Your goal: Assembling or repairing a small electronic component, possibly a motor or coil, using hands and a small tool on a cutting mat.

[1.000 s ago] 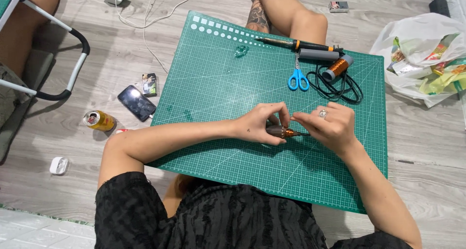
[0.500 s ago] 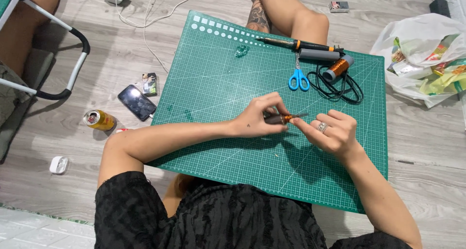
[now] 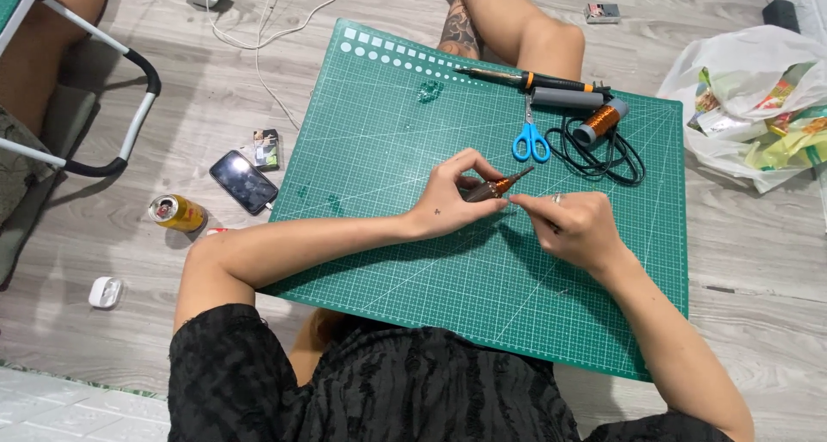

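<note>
A green cutting mat (image 3: 413,132) lies on the floor in front of me. My left hand (image 3: 452,199) grips a small rod wound with copper wire (image 3: 498,186), its tip pointing up and to the right. My right hand (image 3: 573,227) sits just right of it, fingertips pinched near the rod's lower end, seemingly on a fine wire too thin to make out. Farther back on the mat lie blue-handled scissors (image 3: 529,139), a copper wire spool (image 3: 601,121), a black cable (image 3: 616,153) and a long black-and-orange tool (image 3: 534,81).
Left of the mat on the wooden floor are a phone (image 3: 244,181), a small card (image 3: 266,147), a yellow can (image 3: 177,212) and a white earbud case (image 3: 105,292). A plastic bag with packets (image 3: 758,106) lies right. A chair frame (image 3: 112,106) stands left; another person's leg (image 3: 508,24) is behind the mat.
Both hands have lifted slightly away from me with the rod. The rod has tilted so its tip points up-right, and my right hand has drawn a little to the right.
</note>
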